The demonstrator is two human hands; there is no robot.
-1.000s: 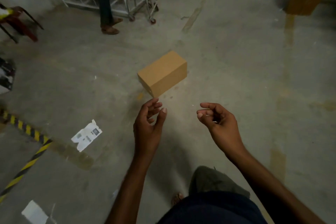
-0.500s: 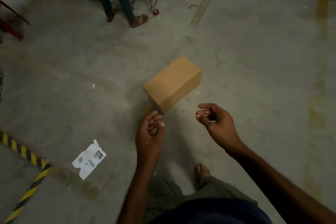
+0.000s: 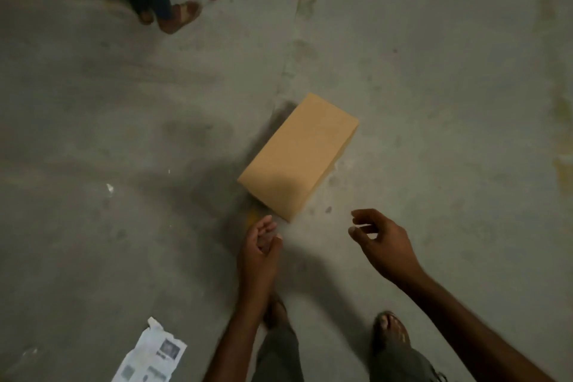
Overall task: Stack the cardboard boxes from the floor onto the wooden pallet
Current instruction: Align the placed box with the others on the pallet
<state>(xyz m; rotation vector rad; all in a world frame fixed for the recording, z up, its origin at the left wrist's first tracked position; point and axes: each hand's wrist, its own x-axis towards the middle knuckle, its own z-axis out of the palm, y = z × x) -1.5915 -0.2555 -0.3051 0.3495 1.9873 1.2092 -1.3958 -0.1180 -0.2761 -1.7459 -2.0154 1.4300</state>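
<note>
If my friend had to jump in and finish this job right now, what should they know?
Left hand: open and empty, just short of the near corner of the cardboard box.
Right hand: open, fingers loosely curled, empty, nearer than the box and off to its right.
The box lies flat on the floor, untouched. The wooden pallet is not in view.
Done: nothing yet for this box.
Left: grip it, lift it, carry it to the pallet, stack it.
Mind another person's feet beyond the box.
</note>
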